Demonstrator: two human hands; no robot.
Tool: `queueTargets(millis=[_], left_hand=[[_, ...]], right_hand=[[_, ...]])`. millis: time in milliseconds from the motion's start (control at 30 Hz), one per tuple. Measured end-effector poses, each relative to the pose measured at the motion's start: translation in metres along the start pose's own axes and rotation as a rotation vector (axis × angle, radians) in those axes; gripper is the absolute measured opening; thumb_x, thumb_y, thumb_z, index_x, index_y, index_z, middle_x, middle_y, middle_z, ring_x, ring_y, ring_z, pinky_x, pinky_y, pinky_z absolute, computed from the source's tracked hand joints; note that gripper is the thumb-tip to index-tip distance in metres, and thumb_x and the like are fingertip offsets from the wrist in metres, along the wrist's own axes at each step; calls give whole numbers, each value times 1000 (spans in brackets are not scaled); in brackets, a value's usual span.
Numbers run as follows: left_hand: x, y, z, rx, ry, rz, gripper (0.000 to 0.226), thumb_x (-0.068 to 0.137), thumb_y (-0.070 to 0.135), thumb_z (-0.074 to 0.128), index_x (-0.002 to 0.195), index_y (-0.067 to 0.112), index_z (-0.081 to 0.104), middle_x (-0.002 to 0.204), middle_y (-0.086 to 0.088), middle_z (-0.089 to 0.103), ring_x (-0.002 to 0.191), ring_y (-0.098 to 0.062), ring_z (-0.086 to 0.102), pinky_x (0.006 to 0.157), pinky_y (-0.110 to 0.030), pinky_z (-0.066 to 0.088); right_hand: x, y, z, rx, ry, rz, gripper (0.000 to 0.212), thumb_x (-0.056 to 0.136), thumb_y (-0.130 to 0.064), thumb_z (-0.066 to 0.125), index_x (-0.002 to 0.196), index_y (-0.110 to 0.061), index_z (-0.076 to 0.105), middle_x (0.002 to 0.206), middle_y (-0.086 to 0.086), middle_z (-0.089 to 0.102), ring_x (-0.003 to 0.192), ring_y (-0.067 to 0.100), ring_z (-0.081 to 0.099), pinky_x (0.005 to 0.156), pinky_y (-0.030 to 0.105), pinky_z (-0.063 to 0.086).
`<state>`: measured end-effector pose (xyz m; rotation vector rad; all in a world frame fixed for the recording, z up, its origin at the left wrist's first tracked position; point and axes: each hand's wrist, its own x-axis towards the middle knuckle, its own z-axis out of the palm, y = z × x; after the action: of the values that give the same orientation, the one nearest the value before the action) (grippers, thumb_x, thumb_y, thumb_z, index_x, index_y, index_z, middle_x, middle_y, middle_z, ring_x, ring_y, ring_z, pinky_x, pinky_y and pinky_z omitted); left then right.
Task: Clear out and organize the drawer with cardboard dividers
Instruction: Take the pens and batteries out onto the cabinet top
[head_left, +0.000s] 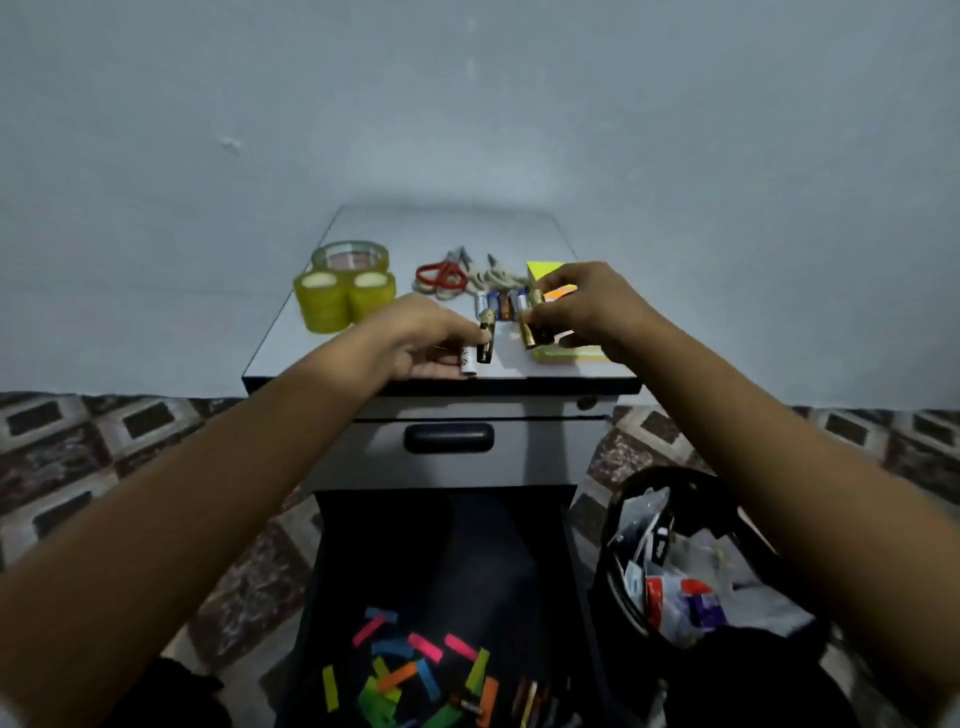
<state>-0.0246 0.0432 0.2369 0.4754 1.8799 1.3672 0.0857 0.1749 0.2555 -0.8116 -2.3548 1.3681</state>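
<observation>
On top of the grey cabinet (374, 239), my left hand (421, 338) holds a white battery (467, 359) and a black-and-gold battery (485, 340) near the front edge. My right hand (587, 306) pinches a gold-and-black battery (531, 335) just above the top, beside a row of several batteries (501, 304). Below me the dark open drawer (447, 571) holds several loose coloured sticky tabs (410, 670) and a few more batteries (530, 699) at its near end.
Three rolls of clear tape (340, 288) stand at the left of the cabinet top. Red-handled scissors (441, 273) and a coiled cord (491, 278) lie in the middle. Yellow sticky-note pads (545, 270) are on the right. A black waste bin (691, 582) full of wrappers stands right of the drawer.
</observation>
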Motion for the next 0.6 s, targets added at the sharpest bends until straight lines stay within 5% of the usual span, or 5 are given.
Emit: queueTargets(millis=[200, 300, 467, 600], left_hand=[[36, 27, 14, 184, 30, -57, 19, 90, 9, 60, 74, 9, 50, 55, -3, 58, 33, -6, 52, 46, -21, 52], [52, 25, 17, 243, 56, -96, 21, 93, 8, 56, 74, 6, 47, 65, -7, 53, 47, -12, 53, 62, -26, 52], [65, 16, 20, 291, 146, -33, 22, 82, 2, 67, 75, 6, 47, 72, -10, 50, 61, -18, 50, 56, -28, 49], [73, 9, 16, 286, 171, 24, 21, 80, 4, 70, 85, 6, 49, 75, -11, 56, 61, -18, 55, 60, -30, 54]], right_hand=[[48, -8, 5, -267, -27, 53, 14, 77, -2, 69, 71, -5, 57, 67, 14, 55, 61, 23, 53, 51, 27, 46], [64, -6, 18, -387, -43, 53, 15, 71, -1, 72, 79, -2, 60, 71, 16, 57, 61, 25, 54, 52, 28, 46], [73, 3, 32, -618, -11, 20, 26, 70, -5, 72, 62, -7, 47, 61, 7, 49, 64, 22, 51, 34, 17, 34], [81, 9, 39, -668, 10, -41, 23, 73, -14, 74, 84, -3, 56, 78, 10, 51, 76, 23, 49, 43, 23, 29]])
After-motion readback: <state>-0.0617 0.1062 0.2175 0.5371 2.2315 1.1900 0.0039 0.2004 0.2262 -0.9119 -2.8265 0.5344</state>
